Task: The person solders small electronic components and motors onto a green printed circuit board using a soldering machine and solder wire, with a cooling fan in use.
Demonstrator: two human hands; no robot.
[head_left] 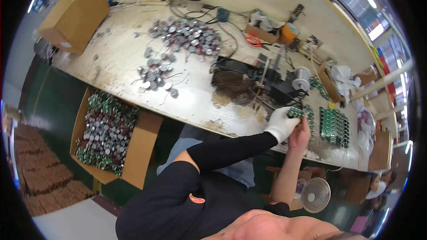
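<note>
My left hand, in a white glove, is closed on a small green circuit board strip over the right part of the bench. Close against it, my bare right hand has its fingers raised to the same strip, touching its near edge. Some of the fingertips are hidden behind the strip and the glove. Just right of my hands, rows of green circuit boards lie side by side on the bench. Beyond my hands stand a spool of wire and a dark soldering fixture.
A heap of small round metal parts with wires covers the bench's far middle, with a smaller pile nearer. A black fan sits left of the fixture. An open carton of similar parts and boards stands below the front edge.
</note>
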